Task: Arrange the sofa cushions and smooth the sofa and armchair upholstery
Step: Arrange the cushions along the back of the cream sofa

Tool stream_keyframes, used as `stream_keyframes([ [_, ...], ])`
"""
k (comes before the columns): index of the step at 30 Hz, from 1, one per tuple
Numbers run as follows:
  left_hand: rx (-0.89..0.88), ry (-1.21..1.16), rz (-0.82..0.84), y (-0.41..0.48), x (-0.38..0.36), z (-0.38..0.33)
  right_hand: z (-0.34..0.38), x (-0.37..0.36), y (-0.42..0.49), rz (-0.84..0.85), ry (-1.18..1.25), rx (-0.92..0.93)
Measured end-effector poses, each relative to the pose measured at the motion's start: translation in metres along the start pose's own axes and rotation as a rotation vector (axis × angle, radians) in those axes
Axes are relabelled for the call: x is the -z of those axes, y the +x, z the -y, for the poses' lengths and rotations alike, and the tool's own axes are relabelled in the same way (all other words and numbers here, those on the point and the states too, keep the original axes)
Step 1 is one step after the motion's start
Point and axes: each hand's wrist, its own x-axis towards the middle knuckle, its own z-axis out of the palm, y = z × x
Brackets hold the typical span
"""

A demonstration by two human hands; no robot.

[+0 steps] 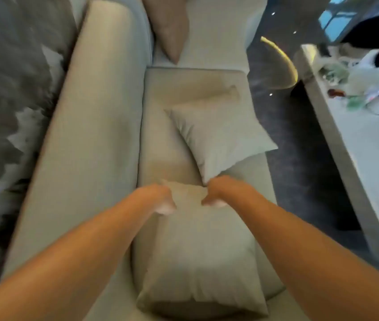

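A pale grey-green sofa runs away from me, its back on the left and its seat in the middle. A near cushion of the same colour lies on the seat below me. My left hand and my right hand each grip its far edge, fingers closed on the fabric. A second matching cushion lies tilted on the seat just beyond my right hand. A brownish cushion leans at the far end of the sofa. The frame is blurred.
A dark patterned throw or rug lies left of the sofa back. On the right, a pale low table holds cluttered items. Dark floor runs between the sofa and the table. A round glass object stands near the table's far corner.
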Motion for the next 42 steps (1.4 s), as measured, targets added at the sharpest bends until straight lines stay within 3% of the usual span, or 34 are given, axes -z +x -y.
stream_keyframes([
  [3,0.085,-0.108,0.081,0.076,-0.066,-0.004,-0.050,-0.079,0.062,0.064,0.134,-0.261],
  [6,0.283,-0.408,0.053,0.106,-0.128,-0.013,-0.096,-0.167,0.080,0.036,0.549,-0.491],
  [9,0.388,-0.583,-0.087,0.122,-0.155,-0.022,-0.110,-0.205,0.096,-0.054,0.866,-0.536],
  [18,0.286,-0.868,-0.128,0.111,-0.122,-0.023,-0.129,-0.191,0.101,-0.065,1.028,-0.475],
  [22,0.293,-0.683,-0.259,0.068,-0.101,-0.041,-0.134,-0.185,0.077,-0.020,1.214,-0.328],
  [26,0.376,-0.421,-0.393,0.023,-0.057,-0.018,-0.084,-0.169,0.072,0.121,1.423,-0.152],
  [32,0.373,-0.231,-0.421,-0.014,-0.022,0.013,-0.004,-0.152,0.098,-0.004,1.377,-0.114],
  [37,0.257,0.268,-0.378,-0.005,-0.003,-0.042,-0.035,-0.135,0.088,0.009,1.278,-0.035],
  [39,0.134,0.215,-0.377,0.025,0.008,-0.069,-0.065,-0.109,0.093,-0.013,1.206,-0.036],
  [42,0.097,-0.283,-0.354,0.094,0.034,-0.103,-0.109,-0.052,0.110,-0.156,1.248,-0.103],
])
